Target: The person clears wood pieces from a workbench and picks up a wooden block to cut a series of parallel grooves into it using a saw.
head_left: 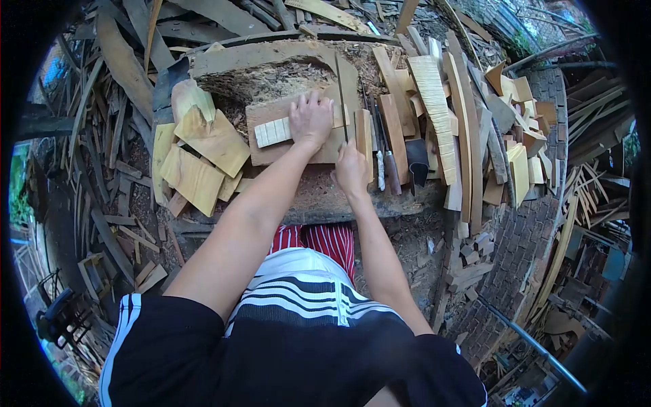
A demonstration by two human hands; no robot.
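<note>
My left hand (311,123) lies over a pale wooden strip (272,133) with evenly spaced crosswise lines, holding it down on a flat board (266,157). Its fingers reach across the strip toward the far side. The closed fingers of my right hand (351,167) wrap around a saw's handle, which they hide. From that hand the thin dark saw blade (341,95) points away from me, crossing the strip just right of my left hand. A short wooden block (363,139) stands close to the right of the saw.
Yellowish wood offcuts (211,144) are piled left of the board. Long-handled tools (379,152) lie to the right, beside a lined curved wooden piece (434,112) and several long slats (460,129). More scraps (519,169) sit farther right, near a brick surface (505,258).
</note>
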